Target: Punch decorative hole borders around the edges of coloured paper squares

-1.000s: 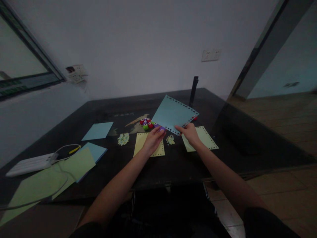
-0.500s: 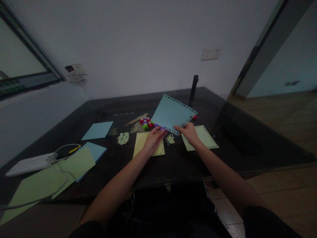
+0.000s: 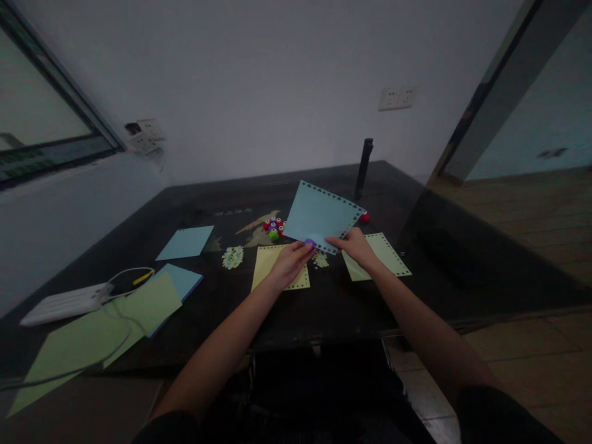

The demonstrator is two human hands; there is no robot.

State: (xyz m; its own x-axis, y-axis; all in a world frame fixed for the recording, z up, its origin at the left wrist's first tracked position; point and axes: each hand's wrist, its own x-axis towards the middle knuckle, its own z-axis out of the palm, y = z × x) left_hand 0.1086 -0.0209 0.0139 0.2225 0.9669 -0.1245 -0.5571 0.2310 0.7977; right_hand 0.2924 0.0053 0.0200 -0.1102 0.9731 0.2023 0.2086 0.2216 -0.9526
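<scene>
Light-blue paper sheet with hole-punched edges (image 3: 319, 213), raised above the dark tabletop (image 3: 277, 322), is pinched by the right hand (image 3: 355, 246), the left hand (image 3: 291, 261) clamped on a small purple plastic punch (image 3: 309, 243) at its near edge, where a slack pinch could misalign holes.

The right hand (image 3: 357, 246) grips the blue sheet (image 3: 321, 213) — holes line its far edge — near its right corner. The left hand (image 3: 289, 265) holds a small purple tool (image 3: 309, 242) at the near edge. Below lies a yellow sheet (image 3: 267, 260); red and green pieces (image 3: 274, 229) cluster beyond.
</scene>
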